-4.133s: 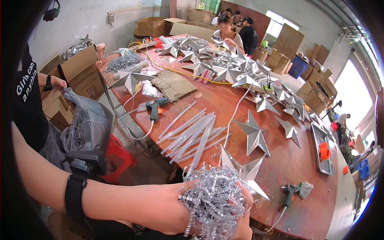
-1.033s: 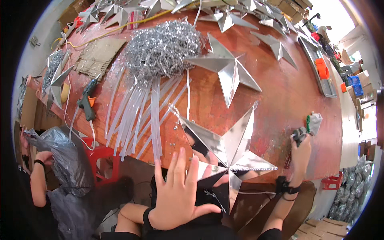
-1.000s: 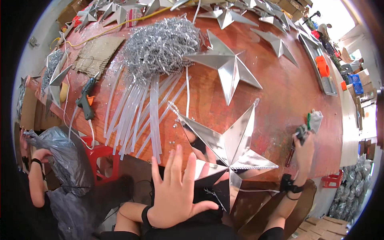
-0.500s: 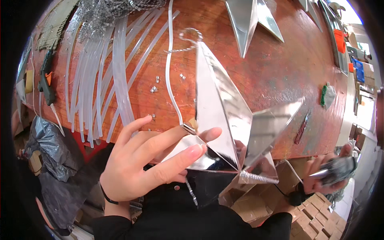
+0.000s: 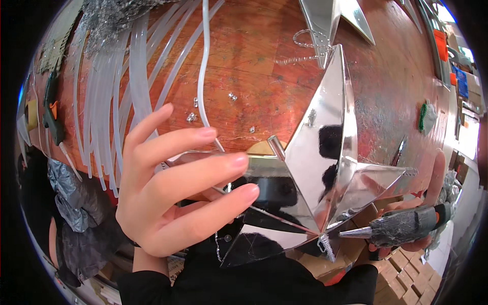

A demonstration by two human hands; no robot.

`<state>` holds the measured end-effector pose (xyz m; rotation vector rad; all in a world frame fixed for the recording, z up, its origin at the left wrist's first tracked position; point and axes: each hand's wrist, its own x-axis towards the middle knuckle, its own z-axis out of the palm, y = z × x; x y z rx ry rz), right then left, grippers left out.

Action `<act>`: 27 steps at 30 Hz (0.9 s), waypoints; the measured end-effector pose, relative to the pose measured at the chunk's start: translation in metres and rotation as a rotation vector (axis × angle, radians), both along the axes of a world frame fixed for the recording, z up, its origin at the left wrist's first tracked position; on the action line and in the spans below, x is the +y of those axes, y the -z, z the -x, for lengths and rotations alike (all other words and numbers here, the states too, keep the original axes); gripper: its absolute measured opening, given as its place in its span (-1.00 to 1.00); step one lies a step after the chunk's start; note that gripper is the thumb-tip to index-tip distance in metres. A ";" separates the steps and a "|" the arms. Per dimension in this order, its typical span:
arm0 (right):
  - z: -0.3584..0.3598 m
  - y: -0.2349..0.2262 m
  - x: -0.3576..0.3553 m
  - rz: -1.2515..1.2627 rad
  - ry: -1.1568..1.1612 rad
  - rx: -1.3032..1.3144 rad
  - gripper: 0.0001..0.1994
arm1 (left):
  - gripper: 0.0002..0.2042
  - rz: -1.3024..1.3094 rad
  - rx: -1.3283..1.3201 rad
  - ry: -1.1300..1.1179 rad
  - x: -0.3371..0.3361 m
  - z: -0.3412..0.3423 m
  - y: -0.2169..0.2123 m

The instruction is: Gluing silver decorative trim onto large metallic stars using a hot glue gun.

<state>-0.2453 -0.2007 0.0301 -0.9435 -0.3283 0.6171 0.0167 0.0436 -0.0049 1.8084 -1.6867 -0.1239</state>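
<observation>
A large mirror-silver five-pointed star (image 5: 325,152) fills the middle of the view, lifted close over the red-brown table (image 5: 254,56). My left hand (image 5: 173,193) grips the star's left point, fingers laid across its shiny face. My right hand (image 5: 422,213) holds a hot glue gun (image 5: 401,229) crusted with silver glitter. Its metal nozzle points left and sits just off the star's lower right edge. A short strand of silver bead trim (image 5: 325,246) hangs from the star's bottom corner.
Several long translucent white glue sticks (image 5: 122,86) lie fanned on the table at upper left, beside a second glue gun (image 5: 51,107). A clump of silver tinsel (image 5: 112,15) and another silver star (image 5: 330,20) lie at the far edge. Cardboard boxes (image 5: 401,284) sit below.
The star has come closer and now fills the view. My right hand has brought the glue gun's nozzle in toward the star's lower right edge. My left hand keeps its hold.
</observation>
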 end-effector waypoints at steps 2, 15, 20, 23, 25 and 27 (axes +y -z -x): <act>-0.008 0.021 0.002 -0.040 0.033 -0.009 -0.21 | -0.56 -0.052 -0.014 -0.011 0.009 -0.001 -0.001; 0.010 -0.009 0.043 0.037 0.900 0.107 0.12 | -0.60 0.310 -0.127 0.104 -0.001 0.026 -0.019; 0.000 -0.002 0.052 0.004 1.107 0.134 0.24 | -0.43 0.114 -0.119 0.033 -0.004 0.025 -0.016; -0.009 0.011 0.053 -0.139 1.065 -0.052 0.27 | -0.45 0.186 -0.141 -0.029 -0.004 0.023 -0.013; -0.012 -0.001 0.060 -0.027 1.205 0.106 0.23 | -0.45 0.221 -0.134 -0.040 -0.008 0.018 -0.008; -0.014 -0.013 0.067 0.085 1.334 0.269 0.20 | -0.45 0.242 -0.098 -0.055 -0.008 0.016 0.002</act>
